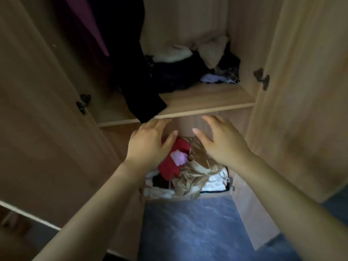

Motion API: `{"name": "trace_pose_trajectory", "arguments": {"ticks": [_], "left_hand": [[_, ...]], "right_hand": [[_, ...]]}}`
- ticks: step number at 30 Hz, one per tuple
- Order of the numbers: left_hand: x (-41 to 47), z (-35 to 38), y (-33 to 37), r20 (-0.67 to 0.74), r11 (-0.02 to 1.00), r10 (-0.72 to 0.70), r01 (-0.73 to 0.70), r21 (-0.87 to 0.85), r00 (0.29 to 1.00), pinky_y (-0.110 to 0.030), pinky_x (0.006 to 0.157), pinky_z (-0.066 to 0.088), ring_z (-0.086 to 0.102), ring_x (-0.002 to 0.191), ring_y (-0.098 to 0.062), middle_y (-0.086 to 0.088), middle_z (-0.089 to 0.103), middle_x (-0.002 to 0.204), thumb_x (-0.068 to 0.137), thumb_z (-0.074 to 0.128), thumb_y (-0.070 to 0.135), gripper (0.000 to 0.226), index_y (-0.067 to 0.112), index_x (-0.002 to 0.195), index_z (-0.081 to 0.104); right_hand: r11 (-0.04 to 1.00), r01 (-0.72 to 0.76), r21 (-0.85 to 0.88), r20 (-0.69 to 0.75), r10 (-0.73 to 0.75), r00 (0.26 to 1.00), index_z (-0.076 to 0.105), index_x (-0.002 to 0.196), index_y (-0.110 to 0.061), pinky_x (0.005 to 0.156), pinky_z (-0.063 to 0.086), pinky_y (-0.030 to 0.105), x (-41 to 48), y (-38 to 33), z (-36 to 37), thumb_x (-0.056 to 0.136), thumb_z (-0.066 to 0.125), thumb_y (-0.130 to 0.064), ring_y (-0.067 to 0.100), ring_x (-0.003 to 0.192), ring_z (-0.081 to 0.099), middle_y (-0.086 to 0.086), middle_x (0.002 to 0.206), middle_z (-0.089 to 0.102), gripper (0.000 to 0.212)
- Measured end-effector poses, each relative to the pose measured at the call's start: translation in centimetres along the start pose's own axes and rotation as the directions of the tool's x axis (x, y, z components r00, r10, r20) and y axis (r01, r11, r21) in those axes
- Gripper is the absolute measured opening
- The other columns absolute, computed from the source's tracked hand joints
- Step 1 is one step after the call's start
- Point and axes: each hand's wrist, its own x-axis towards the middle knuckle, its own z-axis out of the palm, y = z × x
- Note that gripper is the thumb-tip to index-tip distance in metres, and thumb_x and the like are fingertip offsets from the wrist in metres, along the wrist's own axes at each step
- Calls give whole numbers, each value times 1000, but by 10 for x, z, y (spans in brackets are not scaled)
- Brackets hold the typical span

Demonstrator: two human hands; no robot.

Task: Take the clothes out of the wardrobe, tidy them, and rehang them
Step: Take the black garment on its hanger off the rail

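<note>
The wooden wardrobe stands open, and its shelf carries a heap of dark and cream clothes. A black garment hangs from above, its hem draping over the shelf edge, beside a purple one. Below the shelf lies a jumble of clothes: a red piece, a pink bit, tan fabric and white cloth. My left hand and my right hand hover over this lower pile, fingers spread, holding nothing.
The left door and the right door swing outward on either side of my arms, each with a dark hinge. A blue marbled floor lies in front of the wardrobe base.
</note>
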Motion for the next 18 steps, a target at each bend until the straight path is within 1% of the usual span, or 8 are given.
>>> {"name": "trace_pose_trajectory", "arguments": {"ticks": [3,7,10,12,15,18], "left_hand": [[57,-25,-28,-109,1000,5,-3,19,994,-43,85,48,57,106,-29,-4,59,123,87,37,54,54,23,128,54],[134,-62,-58,-283,997,39,-20,72,958,-45,85,49,54,110,-30,-6,56,124,86,31,58,60,21,127,55],[188,-93,-78,-381,993,52,-9,115,923,-46,86,48,52,111,-31,-7,54,125,84,31,58,63,19,127,55],[221,-117,-91,-435,992,52,5,129,899,-46,88,47,51,112,-31,-9,53,126,84,32,57,63,17,128,54],[265,-155,-113,-530,976,53,68,208,846,-44,92,45,51,114,-31,-10,52,126,85,35,56,59,18,128,53],[304,-196,-132,-594,961,64,111,254,802,-44,95,44,50,115,-31,-12,51,125,83,34,59,61,19,126,54]], "right_hand": [[995,97,27,-38,-95,995,46,134,-11,91,42,37,77,-18,0,93,45,-47,29,119,48,8,134,48,54],[970,241,27,-107,-237,966,45,135,-12,92,43,35,177,-39,-4,94,42,-48,25,122,46,6,135,47,54],[939,344,18,-159,-337,928,46,133,-14,90,42,33,253,-56,-14,94,42,-51,27,117,49,6,133,49,54],[915,400,54,-190,-384,904,46,133,-15,88,38,28,302,-69,-25,94,42,-51,25,117,50,6,133,48,53],[863,496,95,-249,-462,851,46,133,-14,83,34,23,369,-95,-40,94,43,-48,21,117,49,6,133,48,52],[812,573,112,-315,-518,795,47,131,-12,82,32,20,427,-127,-54,94,44,-48,20,116,49,7,131,50,52]]}}
